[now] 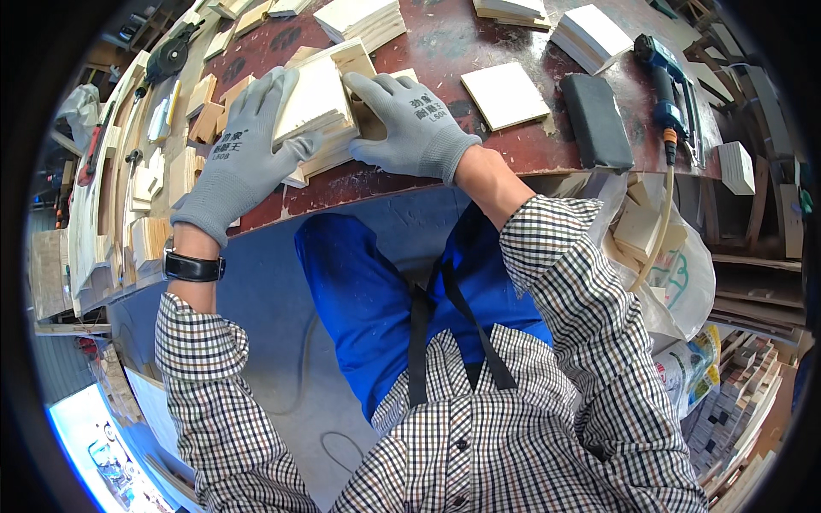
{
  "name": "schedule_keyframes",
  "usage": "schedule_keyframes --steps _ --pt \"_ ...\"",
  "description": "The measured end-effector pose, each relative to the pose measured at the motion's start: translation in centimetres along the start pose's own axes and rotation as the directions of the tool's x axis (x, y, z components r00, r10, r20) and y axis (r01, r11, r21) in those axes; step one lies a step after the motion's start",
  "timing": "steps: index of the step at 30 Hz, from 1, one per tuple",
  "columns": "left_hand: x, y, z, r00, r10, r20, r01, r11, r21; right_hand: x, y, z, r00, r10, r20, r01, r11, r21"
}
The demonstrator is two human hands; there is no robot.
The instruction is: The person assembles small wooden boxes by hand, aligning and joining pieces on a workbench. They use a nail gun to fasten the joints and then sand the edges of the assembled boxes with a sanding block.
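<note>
In front of me on the dark red table a stack of pale plywood boards [312,98] stands near the front edge. My left hand [252,141], in a grey glove, wraps the stack's left side, thumb across its near face. On the right side, my gloved right hand [410,128] presses its fingertips and thumb against the same stack. Brownish wood [369,124] shows in the gap between that thumb and fingers. Just behind the stack, another wooden board [349,56] leans at an angle, partly hidden. A single square plywood board [506,94] lies flat to the right.
A dark rectangular block [596,121] and a blue-black air nailer [663,81] with a yellowish hose [663,218] lie at the table's right. More plywood stacks [592,38] sit farther back. Wooden offcuts [205,107] crowd the left. Below right hangs a plastic bag [684,282] holding wood pieces.
</note>
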State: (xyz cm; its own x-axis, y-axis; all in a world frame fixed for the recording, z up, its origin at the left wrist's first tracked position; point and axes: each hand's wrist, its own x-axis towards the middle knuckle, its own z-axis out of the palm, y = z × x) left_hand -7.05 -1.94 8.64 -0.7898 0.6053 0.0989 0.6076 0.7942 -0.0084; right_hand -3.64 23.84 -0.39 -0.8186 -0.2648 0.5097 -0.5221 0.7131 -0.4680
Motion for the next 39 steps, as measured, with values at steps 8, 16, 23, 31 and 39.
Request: schedule_keyframes --steps 8,16,23,31,39 --pt "-0.2 -0.6 -0.1 0.999 -0.025 0.041 0.027 0.998 -0.049 0.2 -0.4 0.2 1.000 0.011 -0.017 -0.011 1.000 0.029" --pt "0.0 -0.3 0.1 0.993 -0.101 0.067 0.107 0.989 -0.100 0.2 -0.6 0.1 1.000 0.015 -0.020 -0.014 0.999 0.033" --pt "0.1 0.0 -0.3 0.996 -0.070 0.055 0.080 0.977 -0.200 0.4 -0.6 0.2 0.999 0.036 -0.037 -0.033 0.996 0.081" --pt "0.2 -0.7 -0.8 0.993 -0.066 0.096 0.089 0.959 -0.269 0.7 -1.2 0.0 0.996 0.084 0.005 -0.084 0.995 0.062" --pt "0.1 -0.3 -0.1 0.994 -0.077 0.079 0.087 0.987 -0.136 0.7 -1.1 -0.1 0.997 0.057 -0.057 -0.050 0.991 0.123"
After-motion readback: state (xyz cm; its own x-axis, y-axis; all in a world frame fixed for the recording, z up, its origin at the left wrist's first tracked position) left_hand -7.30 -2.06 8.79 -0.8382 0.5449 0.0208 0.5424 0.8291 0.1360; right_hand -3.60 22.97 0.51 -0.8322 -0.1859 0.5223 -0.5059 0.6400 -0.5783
